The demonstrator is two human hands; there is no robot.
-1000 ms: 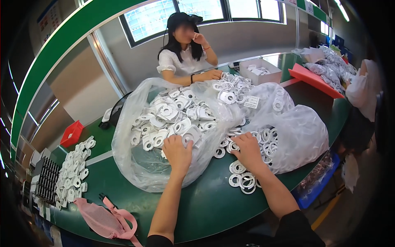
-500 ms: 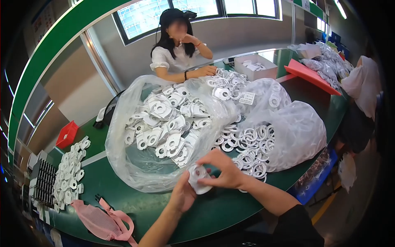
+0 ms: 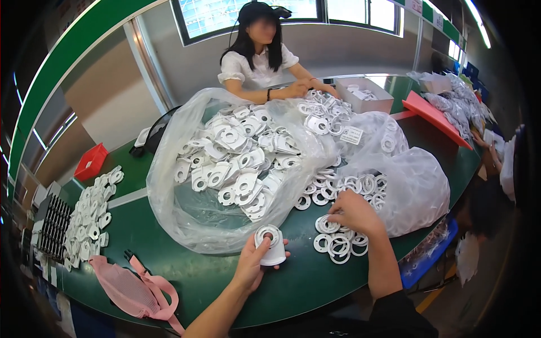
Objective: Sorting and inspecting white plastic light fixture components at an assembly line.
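Note:
My left hand (image 3: 251,265) holds a white plastic part with a round collar (image 3: 270,244) just above the green table (image 3: 169,265), near its front edge. My right hand (image 3: 355,213) rests on a small heap of white plastic rings (image 3: 337,242) beside it, fingers down among them; whether it grips one is hidden. Behind both hands lies a big clear plastic bag (image 3: 225,225) spread open with several more white parts (image 3: 236,163) inside. A second clear bag (image 3: 417,191) with rings sits to the right.
A person in a white top (image 3: 256,62) works across the table. Finished white parts (image 3: 90,217) and a black tray (image 3: 53,225) lie at the left, a pink mask (image 3: 127,287) at the front left, a red bin (image 3: 90,160), a grey box (image 3: 369,96), a red tray (image 3: 434,115).
My left hand has lowered toward the table edge with the white part. My right hand has let go of it and moved right onto the ring heap.

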